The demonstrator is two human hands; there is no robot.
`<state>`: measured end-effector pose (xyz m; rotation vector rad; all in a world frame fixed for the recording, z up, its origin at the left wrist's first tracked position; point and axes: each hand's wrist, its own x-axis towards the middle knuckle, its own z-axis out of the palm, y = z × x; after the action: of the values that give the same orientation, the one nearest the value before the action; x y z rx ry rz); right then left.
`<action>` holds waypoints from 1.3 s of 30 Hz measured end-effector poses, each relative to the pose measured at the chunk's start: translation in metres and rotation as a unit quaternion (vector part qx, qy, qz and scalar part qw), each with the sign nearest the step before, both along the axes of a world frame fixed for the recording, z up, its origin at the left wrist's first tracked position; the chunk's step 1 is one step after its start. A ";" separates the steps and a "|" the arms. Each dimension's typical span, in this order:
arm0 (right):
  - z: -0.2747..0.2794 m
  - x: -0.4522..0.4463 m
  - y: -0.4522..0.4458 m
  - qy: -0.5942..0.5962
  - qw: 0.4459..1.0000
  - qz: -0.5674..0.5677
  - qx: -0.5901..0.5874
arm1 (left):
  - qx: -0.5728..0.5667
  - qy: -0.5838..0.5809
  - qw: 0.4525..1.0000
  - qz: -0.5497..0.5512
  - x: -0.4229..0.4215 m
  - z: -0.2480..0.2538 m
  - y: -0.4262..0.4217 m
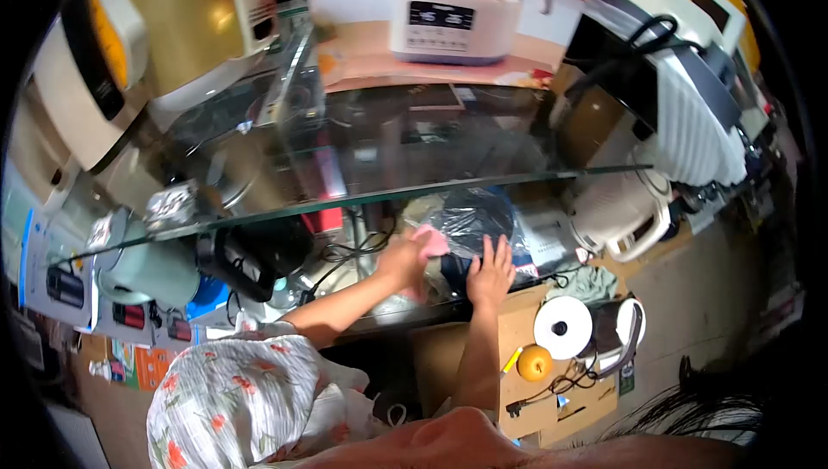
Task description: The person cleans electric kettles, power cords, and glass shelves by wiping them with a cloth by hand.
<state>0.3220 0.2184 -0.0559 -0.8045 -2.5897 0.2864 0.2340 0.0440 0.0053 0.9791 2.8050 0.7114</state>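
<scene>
On the lower shelf, my left hand (399, 264) is closed on a pink cloth (430, 242), beside a dark object wrapped in clear plastic (477, 219). My right hand (490, 278) has its fingers spread and rests at the front edge of that wrapped object. Above both hands runs the edge of a glass shelf (414, 146). Black cords (354, 249) lie left of my left hand.
A black kettle (250, 258) and a pale green kettle (147, 271) stand at the left. At the right are a cream kettle (623, 215) and cardboard (522, 309) bearing a white disc (562, 328) and a round yellow-brown item (535, 364). Boxed appliances (457, 25) stand above.
</scene>
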 end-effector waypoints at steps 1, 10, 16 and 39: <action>0.000 0.000 -0.001 0.003 1.000 0.001 -0.003 | 0.067 -0.019 0.997 0.024 -0.001 0.006 0.001; 0.006 0.002 -0.002 0.030 0.999 0.013 0.005 | 0.177 0.068 0.944 -0.269 -0.112 -0.023 0.160; 0.003 0.002 0.000 0.062 0.998 0.027 0.000 | 0.182 -0.087 0.952 -0.231 -0.190 -0.078 0.183; 0.077 0.044 -0.054 0.292 0.786 0.032 -0.544 | 0.236 -0.138 0.954 -0.124 -0.009 0.021 0.044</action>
<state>0.3658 0.1647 0.0214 -0.7513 -1.6783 1.8216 0.2246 0.0880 0.0262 1.1587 2.2610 1.3943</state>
